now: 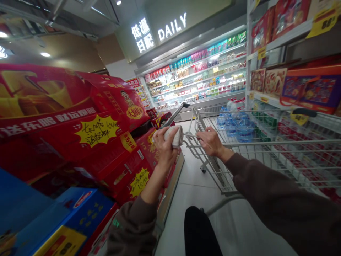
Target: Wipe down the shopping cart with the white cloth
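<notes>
My left hand (165, 144) is closed around a bunched white cloth (175, 136), held up against the near corner of a wire shopping cart (266, 156). My right hand (211, 141) grips the wire bars of the cart's end panel, fingers wrapped round them. The cart's grey handle (174, 115) slants up just above the cloth. The cart stands in the aisle ahead and to my right, tilted across the view.
Stacked red gift boxes (80, 124) with yellow price tags line the left, blue boxes (53, 220) below them. Shelves of boxed goods (293, 81) rise on the right. A lit chilled cabinet (199, 78) stands at the aisle's far end. Water bottles (234, 124) sit beyond the cart.
</notes>
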The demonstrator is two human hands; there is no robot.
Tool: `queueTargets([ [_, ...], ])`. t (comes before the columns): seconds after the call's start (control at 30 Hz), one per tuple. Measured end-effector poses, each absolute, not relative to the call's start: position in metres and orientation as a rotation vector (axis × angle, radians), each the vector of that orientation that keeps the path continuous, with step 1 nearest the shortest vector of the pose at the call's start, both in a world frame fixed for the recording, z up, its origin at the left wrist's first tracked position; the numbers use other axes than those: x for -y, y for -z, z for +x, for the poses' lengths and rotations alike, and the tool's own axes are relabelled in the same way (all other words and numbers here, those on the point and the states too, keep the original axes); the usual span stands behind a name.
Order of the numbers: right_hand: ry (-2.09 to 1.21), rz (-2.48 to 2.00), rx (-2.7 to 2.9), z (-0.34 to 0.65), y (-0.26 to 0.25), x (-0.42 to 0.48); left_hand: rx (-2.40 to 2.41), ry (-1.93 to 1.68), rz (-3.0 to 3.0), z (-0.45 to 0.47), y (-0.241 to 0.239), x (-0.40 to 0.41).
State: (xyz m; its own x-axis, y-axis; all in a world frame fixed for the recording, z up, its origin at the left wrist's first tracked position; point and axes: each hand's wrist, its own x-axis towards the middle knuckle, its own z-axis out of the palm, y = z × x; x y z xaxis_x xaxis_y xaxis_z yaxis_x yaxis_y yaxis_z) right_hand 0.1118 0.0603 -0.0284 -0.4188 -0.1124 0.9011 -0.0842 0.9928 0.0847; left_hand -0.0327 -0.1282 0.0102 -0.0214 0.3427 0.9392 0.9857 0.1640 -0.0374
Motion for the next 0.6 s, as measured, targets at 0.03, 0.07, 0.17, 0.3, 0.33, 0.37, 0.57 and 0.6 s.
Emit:
queueTargets([
  [0.03, 0.018, 0.149, 2.004, 0.114, 0.028, -0.058, 1.536, 0.864, -1.349, -0.029, -0.02, 0.135],
  [0.07, 0.002, 0.155, 2.007, 0.116, 0.028, -0.055, 1.549, 0.844, -1.356, -0.026, -0.031, 0.14],
  [0.17, -0.069, 0.172, 2.062, 0.125, 0.026, -0.049, 1.665, 0.722, -1.429, -0.015, -0.069, 0.147],
  [0.3, -0.195, 0.245, 2.221, 0.148, 0.022, -0.042, 1.821, 0.399, -1.785, -0.004, -0.116, 0.134],
  [0.33, -0.208, 0.261, 2.255, 0.155, 0.022, -0.04, 1.841, 0.309, -1.916, -0.001, -0.124, 0.129],
  [0.37, -0.214, 0.266, 2.281, 0.163, 0.023, -0.037, 1.862, 0.216, -2.052, 0.001, -0.13, 0.123],
  [0.57, -0.307, 0.152, 2.411, 0.192, 0.034, -0.01, 2.061, -0.296, -2.309, 0.004, -0.133, 0.095],
  [0.6, -0.32, 0.136, 2.427, 0.195, 0.034, -0.006, 2.081, -0.308, -2.244, 0.003, -0.132, 0.09],
])
